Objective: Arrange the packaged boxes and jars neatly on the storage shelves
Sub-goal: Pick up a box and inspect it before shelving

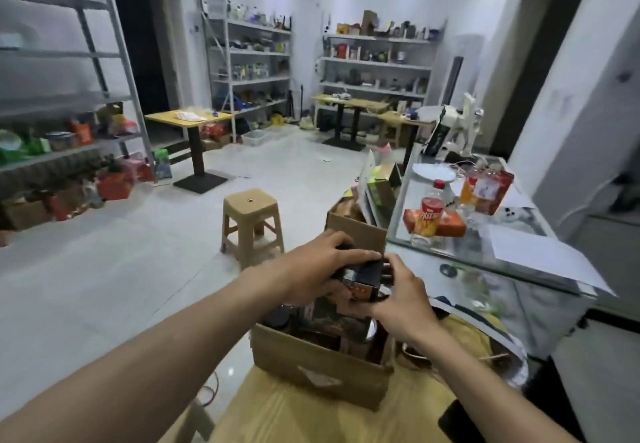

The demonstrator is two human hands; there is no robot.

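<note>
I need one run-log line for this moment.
left hand: grips dark box | right hand: grips dark box | dark box: above open carton

**Table, counter and floor**

The wooden table [294,418] before us bears an open cardboard box [318,370]. Beside it, the glass counter [485,264] carries a red-capped bottle [432,212], an orange packet [452,224], a white plate [433,172] and a paper sheet [540,255] — a plastic stool [251,221] stands on the tiled floor [138,252].

the left hand [318,266] and the right hand [401,299] are bare, with low ridges of knuckle across their backs. behind each hand the wrist is bare too, and a bare forearm runs back from it to the bottom edge of the view. the left forearm [156,356] looks long and broad close to the camera, the right forearm [485,383] narrower. finer marks are too blurred to tell.
</note>
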